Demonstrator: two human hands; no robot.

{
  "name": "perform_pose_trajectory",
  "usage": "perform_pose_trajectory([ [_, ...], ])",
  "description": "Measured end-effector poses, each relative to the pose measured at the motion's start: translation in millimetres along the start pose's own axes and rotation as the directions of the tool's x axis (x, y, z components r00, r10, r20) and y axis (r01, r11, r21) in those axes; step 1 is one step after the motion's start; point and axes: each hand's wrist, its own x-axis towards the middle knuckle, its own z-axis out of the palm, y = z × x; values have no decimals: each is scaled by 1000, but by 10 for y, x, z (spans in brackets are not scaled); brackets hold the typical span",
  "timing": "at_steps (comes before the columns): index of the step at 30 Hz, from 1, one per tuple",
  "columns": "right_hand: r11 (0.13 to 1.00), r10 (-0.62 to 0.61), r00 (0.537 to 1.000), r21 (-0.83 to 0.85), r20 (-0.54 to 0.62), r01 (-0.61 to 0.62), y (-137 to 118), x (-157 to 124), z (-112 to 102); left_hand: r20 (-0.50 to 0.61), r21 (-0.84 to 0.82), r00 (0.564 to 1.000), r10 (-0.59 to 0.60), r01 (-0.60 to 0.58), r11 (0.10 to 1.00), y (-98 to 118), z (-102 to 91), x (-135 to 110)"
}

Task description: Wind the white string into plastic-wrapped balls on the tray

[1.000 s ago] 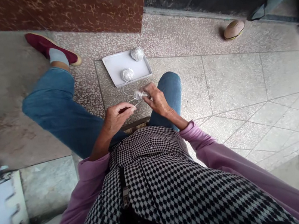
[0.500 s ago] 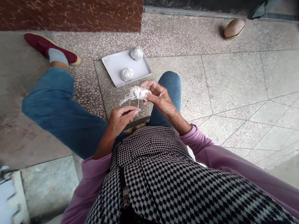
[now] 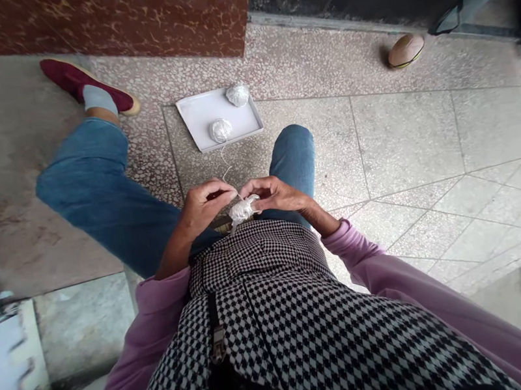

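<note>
My right hand [image 3: 276, 195] is closed around a small white ball of thread [image 3: 242, 210] held just above my lap. My left hand [image 3: 206, 203] pinches a thin white strand [image 3: 228, 172] right beside that ball. The strand runs up and away to another white ball [image 3: 220, 130] lying in a white tray [image 3: 197, 121] on the floor in front of my knees. A third white ball [image 3: 237, 95] sits at the tray's far right corner. Both hands are close together, almost touching.
I sit over a speckled stone floor with my legs in blue jeans; my foot in a red shoe [image 3: 74, 82] points far left. A tan shoe [image 3: 404, 51] lies at the far right by a dark doorway. A white appliance [image 3: 1, 368] stands low left.
Both hands have come down and back toward my lap with the small ball. The ball turned in my right hand while the left hand kept its pinch on the strand.
</note>
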Motion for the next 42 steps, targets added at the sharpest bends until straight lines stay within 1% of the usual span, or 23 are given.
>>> perform_pose_trajectory([
  [1,995,-31,999,97,-21,33,2,23,16,1,-30,1000,-19,19,999,-5,2,-3],
  [2,984,-64,995,160,-76,76,-1,55,31,-4,-55,999,-38,38,998,-9,9,-8],
  [4,969,-116,964,187,-240,163,-25,135,56,-8,-78,998,-69,68,995,-6,43,-25],
  [6,972,-145,906,113,-398,205,-68,216,72,6,-70,997,-74,74,995,12,94,-39],
  [7,978,-161,874,44,-459,203,-93,249,79,17,-58,998,-63,64,996,25,121,-43],
  [9,979,-201,825,-144,-527,147,-137,284,93,33,-25,999,-24,25,999,51,159,-41],
  [10,965,-220,815,-242,-536,101,-151,286,98,28,-6,1000,-1,1,1000,59,165,-37],
  [12,919,-223,825,-394,-520,0,-159,261,99,-1,38,999,42,-42,998,65,147,-27],
  [15,880,-138,882,-464,-451,-100,-119,188,61,-29,99,996,82,-79,992,54,76,-11],
  [17,889,-62,933,-445,-354,-109,-74,140,15,-18,123,996,91,-88,989,42,30,3],
  [18,909,-23,959,-404,-281,-97,-51,119,-9,-10,121,996,91,-89,989,36,13,13],
  [20,971,33,994,-233,-108,-58,-11,86,-45,-4,85,996,86,-86,993,20,-8,35],
  [21,992,33,999,-119,-34,-37,5,74,-55,-1,56,997,77,-77,995,8,-14,45],
  [22,1000,17,1000,-7,11,-16,16,66,-58,3,21,998,59,-59,998,-7,-15,53],
  [23,996,-9,1000,86,24,7,23,63,-55,5,-16,999,31,-31,999,-24,-12,60],
  [25,980,-67,997,188,-32,71,30,75,-37,18,-82,999,-31,32,996,-62,11,64],
  [28,969,-122,970,185,-209,162,36,143,-5,32,-126,997,-68,72,989,-99,85,56],
  [31,981,-166,910,32,-379,193,61,231,13,36,-89,998,-58,61,994,-75,150,37],
  [34,968,-201,852,-230,-483,98,91,267,31,2,-32,1000,-28,28,999,-15,158,16],
  [35,949,-211,842,-312,-497,54,95,262,41,-12,-14,1000,-16,16,1000,1,151,10],
  [37,902,-218,841,-430,-494,-19,91,231,69,-35,18,999,-3,3,1000,22,133,1],
  [39,868,-211,855,-494,-475,-60,73,187,109,-48,37,999,-2,3,999,30,121,-1],
  [42,839,-175,887,-536,-427,-92,39,138,184,-46,69,999,13,-10,998,41,111,8],
])
